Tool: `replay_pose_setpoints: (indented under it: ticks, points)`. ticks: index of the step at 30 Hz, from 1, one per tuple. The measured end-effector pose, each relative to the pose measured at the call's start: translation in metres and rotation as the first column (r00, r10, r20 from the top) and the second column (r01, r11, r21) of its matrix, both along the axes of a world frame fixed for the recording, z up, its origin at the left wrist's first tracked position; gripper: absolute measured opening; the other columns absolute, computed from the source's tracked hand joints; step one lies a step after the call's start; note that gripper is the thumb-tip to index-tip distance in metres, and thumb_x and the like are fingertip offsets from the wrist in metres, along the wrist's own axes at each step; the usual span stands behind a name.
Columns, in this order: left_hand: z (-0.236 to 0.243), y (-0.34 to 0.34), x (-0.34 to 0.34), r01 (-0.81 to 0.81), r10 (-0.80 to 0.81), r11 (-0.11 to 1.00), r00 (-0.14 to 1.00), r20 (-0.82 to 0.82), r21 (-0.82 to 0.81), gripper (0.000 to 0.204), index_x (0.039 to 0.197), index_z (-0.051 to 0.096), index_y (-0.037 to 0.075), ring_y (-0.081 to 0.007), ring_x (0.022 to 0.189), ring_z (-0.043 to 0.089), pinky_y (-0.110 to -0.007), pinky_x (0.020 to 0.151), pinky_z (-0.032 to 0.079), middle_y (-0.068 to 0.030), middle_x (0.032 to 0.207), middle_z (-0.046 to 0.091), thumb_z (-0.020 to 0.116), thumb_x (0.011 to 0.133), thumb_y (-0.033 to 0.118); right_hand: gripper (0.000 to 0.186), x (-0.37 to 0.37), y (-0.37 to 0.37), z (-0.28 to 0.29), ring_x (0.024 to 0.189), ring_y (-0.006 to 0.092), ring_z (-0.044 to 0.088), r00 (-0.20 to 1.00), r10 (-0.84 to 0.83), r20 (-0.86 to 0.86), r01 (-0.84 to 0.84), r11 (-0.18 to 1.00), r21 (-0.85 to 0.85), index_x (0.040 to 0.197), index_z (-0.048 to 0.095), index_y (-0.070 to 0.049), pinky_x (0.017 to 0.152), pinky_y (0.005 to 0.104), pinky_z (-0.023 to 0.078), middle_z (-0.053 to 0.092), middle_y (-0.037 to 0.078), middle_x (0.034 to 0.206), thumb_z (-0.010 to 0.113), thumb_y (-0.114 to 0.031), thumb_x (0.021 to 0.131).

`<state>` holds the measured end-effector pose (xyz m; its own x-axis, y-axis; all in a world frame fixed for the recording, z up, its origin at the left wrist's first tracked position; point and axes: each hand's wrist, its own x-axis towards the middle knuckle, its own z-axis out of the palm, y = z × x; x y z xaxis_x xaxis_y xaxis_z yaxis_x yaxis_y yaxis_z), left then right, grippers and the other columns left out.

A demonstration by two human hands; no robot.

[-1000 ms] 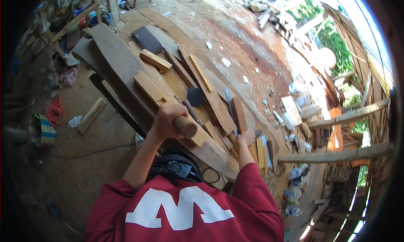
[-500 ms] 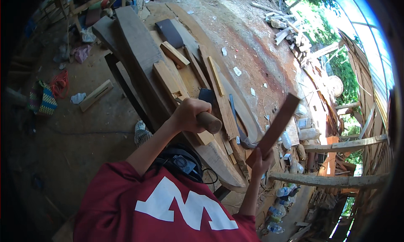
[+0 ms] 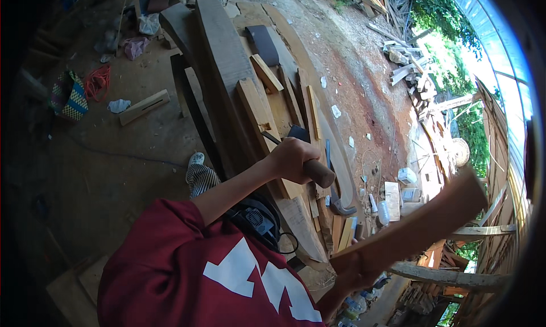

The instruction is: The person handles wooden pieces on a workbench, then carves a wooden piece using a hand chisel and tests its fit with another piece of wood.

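Note:
My left hand is closed round a chisel, whose round wooden handle sticks out to the right. Its narrow metal blade points at a notch cut in a light wooden beam. Whether the tip touches the wood I cannot tell. Off to the right, apart from the chisel, my right hand grips the lower end of a thick, flat wooden club. That club is tilted up and slightly blurred; it hides part of my fingers.
Under the beam lies a long, thick timber slab. Wood strips, a dark sanding belt and a hammer lie beside it. A slotted board, red cord and woven basket are on the floor at left.
My right hand has swung the wooden club outward to the right and lower, so its broad side now shows. The chisel stays at the notch; the whole view has shifted.

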<state>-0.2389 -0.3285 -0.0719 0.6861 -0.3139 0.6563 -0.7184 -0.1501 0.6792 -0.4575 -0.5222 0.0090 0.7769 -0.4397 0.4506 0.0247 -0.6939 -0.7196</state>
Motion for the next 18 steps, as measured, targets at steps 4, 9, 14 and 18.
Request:
replay_pose_setpoints:
  ticks: [4, 9, 14, 18]
  points:
    - [-0.002, 0.0, -0.001, -0.004, 0.005, 1.0, 1.0, 0.024, -0.018, 0.024, 0.063, 0.05, 0.01, -0.0272, 0.06, 0.057, -0.035, 0.055, 0.044, -0.0065, 0.061, 0.054, 0.069, 0.05, 0.018, 0.061, 0.015, 0.022, -0.003, 0.087, 0.0384, 0.061, 0.865, -0.003, 0.502, -0.146, 0.955, 0.257, 0.121, 0.037, 0.013, 0.076, 0.0452, 0.052, 0.056, 0.031, 0.1, 0.066, -0.016, 0.076]
    - [-0.002, 0.003, -0.003, -0.005, 0.006, 0.999, 1.0, 0.03, -0.04, 0.024, 0.062, 0.05, 0.01, -0.027, 0.06, 0.057, -0.035, 0.055, 0.044, -0.0065, 0.06, 0.054, 0.069, 0.05, 0.018, 0.071, 0.021, 0.032, -0.013, 0.103, 0.0324, 0.057, 0.967, 0.155, -0.201, -0.226, 0.884, -0.409, 0.13, 0.038, 0.007, 0.09, 0.0392, 0.043, 0.056, 0.024, 0.113, 0.07, -0.015, 0.07]
    - [-0.003, 0.003, -0.002, -0.021, 0.026, 0.996, 0.998, 0.057, -0.082, 0.025, 0.06, 0.049, 0.009, -0.0267, 0.058, 0.058, -0.035, 0.053, 0.044, -0.0073, 0.059, 0.053, 0.07, 0.051, 0.018, 0.07, 0.011, 0.015, 0.006, 0.086, 0.032, 0.062, 0.976, 0.134, 0.174, -0.117, 0.988, -0.105, 0.125, 0.037, 0.01, 0.076, 0.0405, 0.05, 0.06, 0.024, 0.102, 0.072, -0.017, 0.071]
    - [-0.002, 0.005, 0.001, 0.002, 0.003, 0.996, 0.999, 0.054, -0.084, 0.025, 0.061, 0.05, 0.009, -0.0271, 0.058, 0.058, -0.035, 0.053, 0.045, -0.0079, 0.059, 0.053, 0.071, 0.051, 0.018, 0.056, 0.026, 0.025, -0.025, 0.093, 0.0367, 0.06, 0.87, 0.206, 0.449, -0.313, 0.933, 0.177, 0.119, 0.041, 0.012, 0.083, 0.046, 0.048, 0.058, 0.026, 0.106, 0.066, -0.017, 0.079]
